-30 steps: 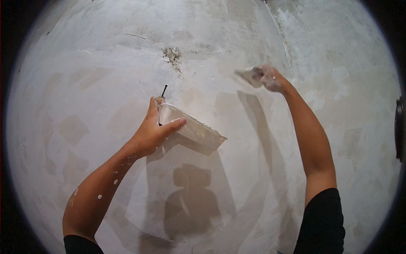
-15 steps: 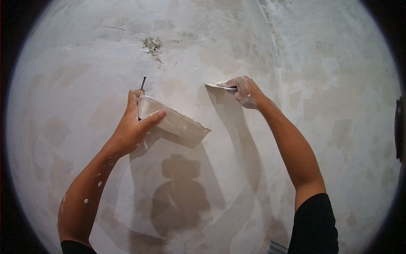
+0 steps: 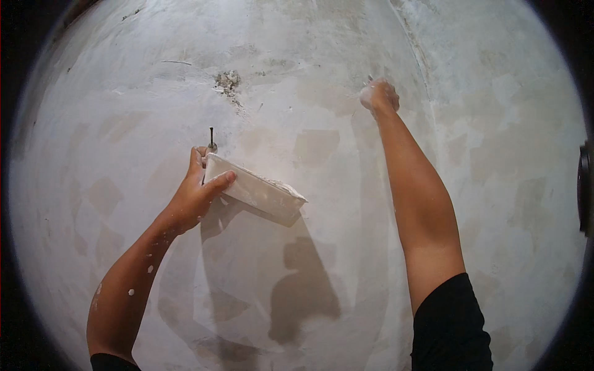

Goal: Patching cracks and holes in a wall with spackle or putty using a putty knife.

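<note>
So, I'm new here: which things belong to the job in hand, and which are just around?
In use:
White tub, with white paste, in the left hand
Flat-bladed tool, seen earlier in the right hand, now obscured

Just around:
Crumbly patch on the wall
Thin dark rod by the left hand, unless held; unclear

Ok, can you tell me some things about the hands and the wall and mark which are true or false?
1. The left grip holds a pale tub. True.
2. The sleeves are red. False: the sleeves are black.
3. The right grip is higher in the picture than the tub. True.
4. The left forearm is perfectly clean. False: white spots dot the left forearm.
5. The wall is smooth everywhere. False: the wall has a rough patch.
</note>
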`<state>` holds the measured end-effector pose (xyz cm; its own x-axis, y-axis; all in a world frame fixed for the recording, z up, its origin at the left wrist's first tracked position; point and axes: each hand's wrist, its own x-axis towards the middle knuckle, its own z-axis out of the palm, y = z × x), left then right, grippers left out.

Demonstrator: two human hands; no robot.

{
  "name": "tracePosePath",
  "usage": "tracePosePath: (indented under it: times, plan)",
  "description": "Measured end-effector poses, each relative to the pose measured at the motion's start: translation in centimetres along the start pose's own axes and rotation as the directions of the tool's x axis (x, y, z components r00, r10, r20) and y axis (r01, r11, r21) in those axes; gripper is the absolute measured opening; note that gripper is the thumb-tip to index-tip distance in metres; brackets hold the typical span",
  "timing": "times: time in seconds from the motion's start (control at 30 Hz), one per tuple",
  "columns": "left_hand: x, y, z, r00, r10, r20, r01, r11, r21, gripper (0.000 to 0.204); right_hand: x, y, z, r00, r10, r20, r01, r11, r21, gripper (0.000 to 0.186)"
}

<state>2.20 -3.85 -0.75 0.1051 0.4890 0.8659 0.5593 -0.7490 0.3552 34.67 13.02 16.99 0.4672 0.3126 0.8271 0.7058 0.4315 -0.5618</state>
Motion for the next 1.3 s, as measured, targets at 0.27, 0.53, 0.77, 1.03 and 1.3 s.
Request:
tracePosePath:
  times: [0.27, 0.53, 0.77, 1.03, 1.3]
  plan:
    - [-1.0, 0.9, 1.2, 0.996, -0.053, -0.077, 0.06, 0.993, 0.103, 0.055, -0.9, -1.9, 0.9, 0.703, -0.71, -0.034, 0.71, 0.704, -0.022, 0.031]
    - [-0.9, 1.6, 2.7, 0.99, -0.041, -0.138, 0.051, 0.996, 0.074, 0.056, -1.9, 5.8, -2.3, 0.408, -0.866, 0.29, 0.895, 0.442, 0.06, 0.026]
    - [0.4, 2.1, 5.4, 0.983, 0.067, -0.171, -0.068, 0.998, 0.0, 0.059, -4.1, 8.0, -5.8, 0.327, -0.757, 0.566, 0.876, 0.468, 0.12, 0.028]
    - [3.1, 2.7, 9.8, 0.997, 0.076, 0.017, -0.076, 0.996, 0.04, 0.066, 3.6, 9.7, -3.0, 0.652, -0.755, 0.079, 0.753, 0.656, 0.05, 0.025]
    - [3.6, 0.9, 12.0, 0.997, 0.059, 0.058, -0.058, 0.998, -0.032, 0.067, 2.5, 7.6, 4.4, 0.457, -0.852, -0.255, 0.886, 0.461, 0.05, 0.023]
